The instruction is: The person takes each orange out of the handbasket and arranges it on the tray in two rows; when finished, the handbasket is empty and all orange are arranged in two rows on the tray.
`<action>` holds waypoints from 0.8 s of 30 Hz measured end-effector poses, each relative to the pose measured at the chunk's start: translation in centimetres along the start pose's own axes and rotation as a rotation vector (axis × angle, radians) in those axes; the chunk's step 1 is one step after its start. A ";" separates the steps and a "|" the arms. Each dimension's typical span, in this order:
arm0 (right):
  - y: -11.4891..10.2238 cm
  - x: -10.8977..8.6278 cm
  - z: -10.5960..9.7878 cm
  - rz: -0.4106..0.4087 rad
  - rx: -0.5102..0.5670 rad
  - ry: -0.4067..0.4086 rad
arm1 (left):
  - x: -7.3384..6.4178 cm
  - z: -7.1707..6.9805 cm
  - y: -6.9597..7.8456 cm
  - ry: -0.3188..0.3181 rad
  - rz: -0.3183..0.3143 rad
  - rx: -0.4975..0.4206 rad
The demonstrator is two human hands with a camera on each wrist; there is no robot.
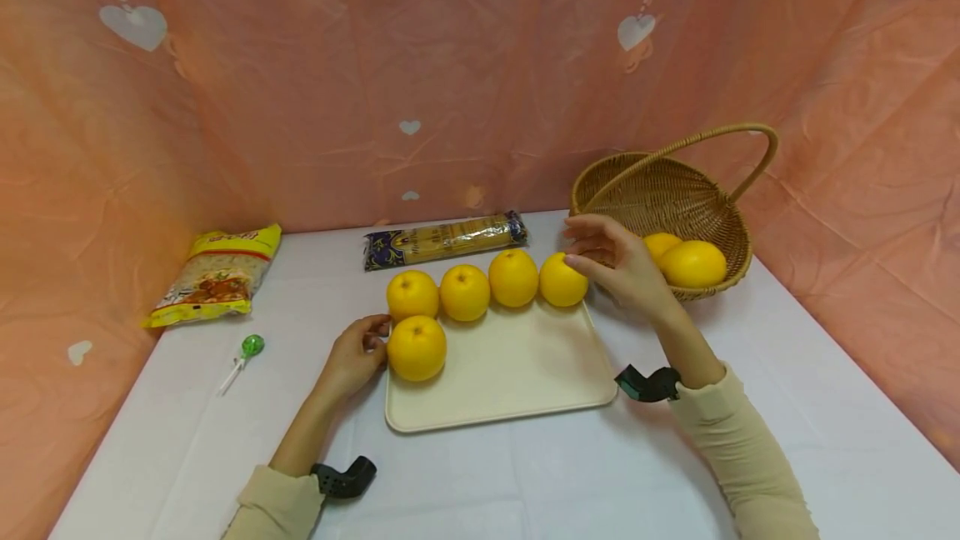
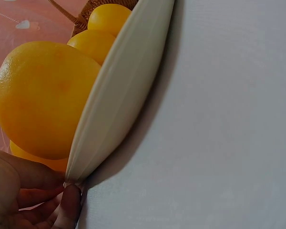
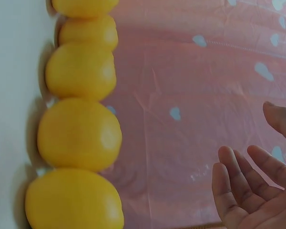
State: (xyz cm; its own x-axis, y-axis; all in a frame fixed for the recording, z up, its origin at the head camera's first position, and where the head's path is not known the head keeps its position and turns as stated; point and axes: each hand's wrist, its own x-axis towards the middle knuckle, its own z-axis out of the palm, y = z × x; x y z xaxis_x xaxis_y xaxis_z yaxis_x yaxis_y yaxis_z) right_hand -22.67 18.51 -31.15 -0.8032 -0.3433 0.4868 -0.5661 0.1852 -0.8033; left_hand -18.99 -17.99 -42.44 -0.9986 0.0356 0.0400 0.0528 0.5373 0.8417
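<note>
My left hand (image 1: 354,359) is at the left edge of a cream rectangular tray (image 1: 525,365). In the left wrist view its thumb and fingers pinch the tray's rim (image 2: 119,90), beside a large yellow orange (image 2: 47,100). Several oranges stand on the tray: a row along the far side, and one orange (image 1: 417,348) in front of the row's left end. Above and beside the rightmost orange (image 1: 562,280) hovers my right hand (image 1: 622,265). The right wrist view shows that hand's fingers (image 3: 238,186) spread and relaxed, holding nothing, apart from the fruit row.
A wicker basket (image 1: 660,194) with a tall handle tilts toward the front at the right; two oranges (image 1: 693,264) lie in it. Behind the tray lies a spaghetti pack (image 1: 446,240). On the left are a yellow food bag (image 1: 217,273) and a green lollipop (image 1: 252,346).
</note>
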 end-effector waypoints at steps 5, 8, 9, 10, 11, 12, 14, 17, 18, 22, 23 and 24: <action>0.1 -0.3 -1.5 -0.006 -0.006 0.055 | 0.0 0.0 -0.1 0.002 0.004 0.008; 0.2 -0.5 -2.4 -0.008 -0.028 0.089 | 0.0 0.0 -0.1 0.003 0.007 0.007; 0.3 -0.5 -2.7 -0.008 -0.034 0.103 | 0.0 0.0 -0.1 0.001 0.006 0.003; 0.4 -0.5 -3.0 -0.008 -0.038 0.115 | 0.0 0.0 -0.1 0.002 0.006 0.006; 0.4 -0.6 -3.3 -0.009 -0.035 0.123 | 0.0 0.0 -0.1 0.000 0.003 0.006; 0.6 -0.6 -3.6 -0.008 -0.036 0.130 | 0.0 0.0 0.0 -0.001 -0.001 0.005; 0.9 -0.6 -4.1 -0.007 -0.026 0.144 | 0.0 0.0 0.0 -0.002 -0.003 0.009; 1.4 -0.6 -4.8 0.012 -0.012 0.163 | -0.1 0.0 0.0 -0.003 -0.004 0.011; 1.6 -0.5 -5.1 0.025 -0.003 0.171 | -0.1 0.0 0.1 -0.002 -0.002 0.011; 2.0 -0.2 -5.8 0.066 -0.015 0.210 | -0.1 -0.1 0.1 -0.001 0.006 0.014; 2.1 -0.1 -5.9 0.075 -0.019 0.217 | -0.1 -0.1 0.1 0.000 0.006 0.015; 2.1 0.0 -6.1 0.085 -0.026 0.224 | -0.1 -0.1 0.1 0.000 0.006 0.015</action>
State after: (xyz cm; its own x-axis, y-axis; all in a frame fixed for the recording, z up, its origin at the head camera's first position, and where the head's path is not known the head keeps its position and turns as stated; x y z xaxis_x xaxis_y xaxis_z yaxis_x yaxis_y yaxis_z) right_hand -24.98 24.51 -30.78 -0.8675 -0.1131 0.4845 -0.4972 0.2291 -0.8368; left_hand -18.88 -17.98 -42.31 -0.9982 0.0386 0.0448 0.0587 0.5498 0.8332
